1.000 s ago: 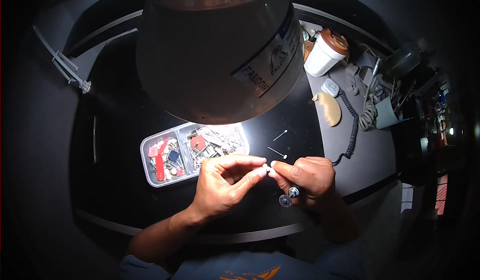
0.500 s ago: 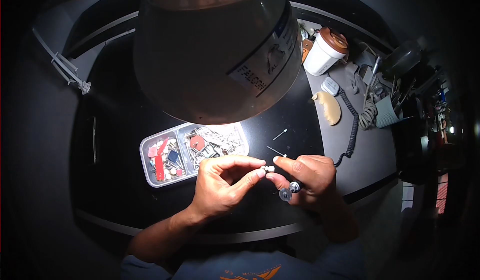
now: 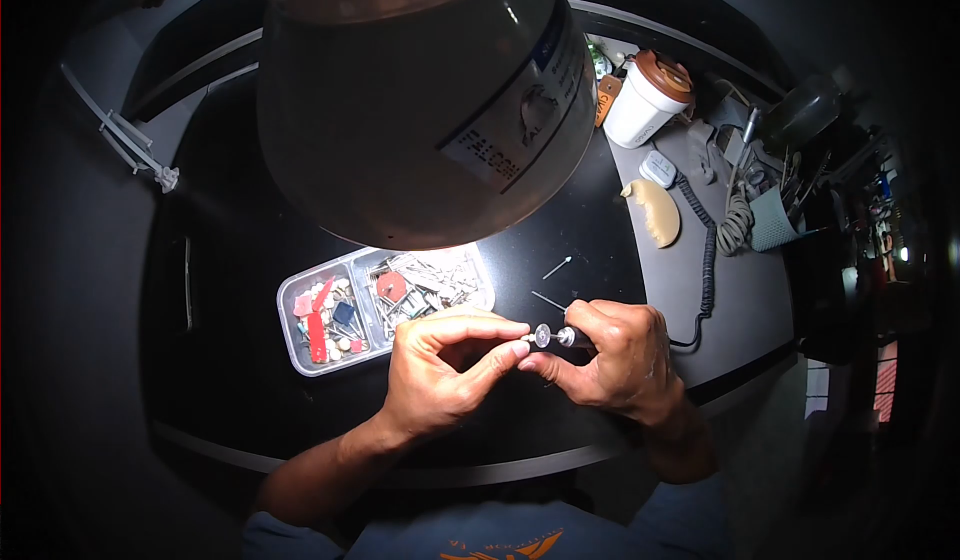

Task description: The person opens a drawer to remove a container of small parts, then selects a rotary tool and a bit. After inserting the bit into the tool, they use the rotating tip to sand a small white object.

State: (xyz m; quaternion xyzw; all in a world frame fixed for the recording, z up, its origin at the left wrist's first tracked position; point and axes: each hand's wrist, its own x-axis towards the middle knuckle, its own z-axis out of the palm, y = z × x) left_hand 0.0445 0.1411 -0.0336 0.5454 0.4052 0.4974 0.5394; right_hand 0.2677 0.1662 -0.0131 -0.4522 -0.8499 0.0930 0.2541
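My left hand pinches a small off-white dental crown between thumb and fingertips; most of the piece is hidden by the fingers. My right hand is wrapped around a rotary handpiece, its nose pointing left. On the handpiece's shank sits a thin round cutting disc, right beside the crown. The right thumb reaches in under the disc, close to the left fingertips. Behind the left hand lies a two-part clear plastic box of burs, discs and polishing bits.
A large lamp shade hangs over the desk. Two loose burs lie beyond my right hand. On the right stand a white cup with brown lid, a cream curved tooth-edged piece, a coiled cord and a tool holder.
My right hand has turned the handpiece, bringing the disc up and left from below the fingers to the crown. The left hand has stayed nearly in place.
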